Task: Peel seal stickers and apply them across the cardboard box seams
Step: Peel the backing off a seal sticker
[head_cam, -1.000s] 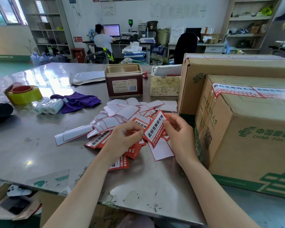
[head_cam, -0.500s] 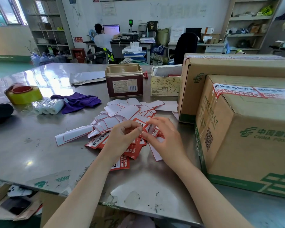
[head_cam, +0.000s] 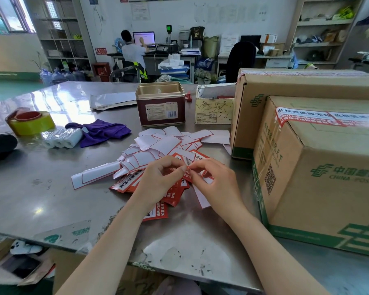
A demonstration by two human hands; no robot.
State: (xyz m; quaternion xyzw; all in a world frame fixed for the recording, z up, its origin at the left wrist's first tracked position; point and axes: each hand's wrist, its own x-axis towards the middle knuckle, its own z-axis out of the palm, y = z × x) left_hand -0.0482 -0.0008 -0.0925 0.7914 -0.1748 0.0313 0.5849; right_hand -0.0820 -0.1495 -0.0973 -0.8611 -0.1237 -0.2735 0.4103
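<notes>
A pile of red-and-white seal stickers [head_cam: 175, 194] and peeled white backing papers [head_cam: 158, 143] lies on the steel table [head_cam: 41, 188]. Both hands work over the pile. My left hand [head_cam: 160, 177] and my right hand [head_cam: 215, 179] pinch the same red sticker [head_cam: 188, 167] between fingertips, close together. To the right stands a brown China Post cardboard box [head_cam: 328, 177] with seal stickers [head_cam: 307, 119] stuck along its top edge. A second, larger box [head_cam: 285, 92] sits behind it.
A dark red open tin [head_cam: 160, 105], a small cream carton [head_cam: 214, 109], a purple cloth [head_cam: 102, 130], wrapped white rolls [head_cam: 62, 138] and a yellow tape roll [head_cam: 31, 122] stand on the table. A person [head_cam: 132, 52] sits at a far desk.
My right hand lowered the raised sticker toward the pile and came in against my left hand; both now pinch it at one corner.
</notes>
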